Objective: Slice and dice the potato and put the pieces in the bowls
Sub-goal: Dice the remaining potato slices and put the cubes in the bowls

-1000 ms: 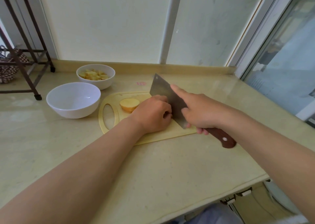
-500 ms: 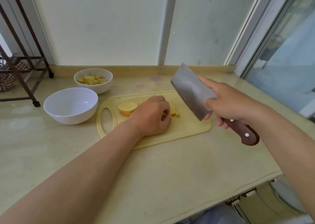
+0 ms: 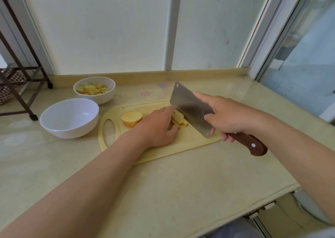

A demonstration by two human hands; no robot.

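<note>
The potato strips lie mid-way across the cutting board, partly hidden under the left hand. An uncut potato chunk sits flat-face up just beside that hand at its 9 o'clock. Raw potato is firm and dense, yet its cut faces are probably wet and starchy, so thin strips are likely to slide or fan apart under the blade. They are best pinned from above near the cut line, knuckles forward and tips tucked back.

The left hand does roughly that: forearm reaching in from 7 o'clock, palm down, fingers curled over the strips and holding them together. The right hand comes from 4 o'clock, fingers wrapped round the brown handle of the cleaver, index finger laid along the flat of the blade, which stands edge down just beside the strips at their 3 o'clock.

At the board's 10 o'clock, on the surface, stand an empty white bowl and, beyond it, a bowl of dice.
</note>
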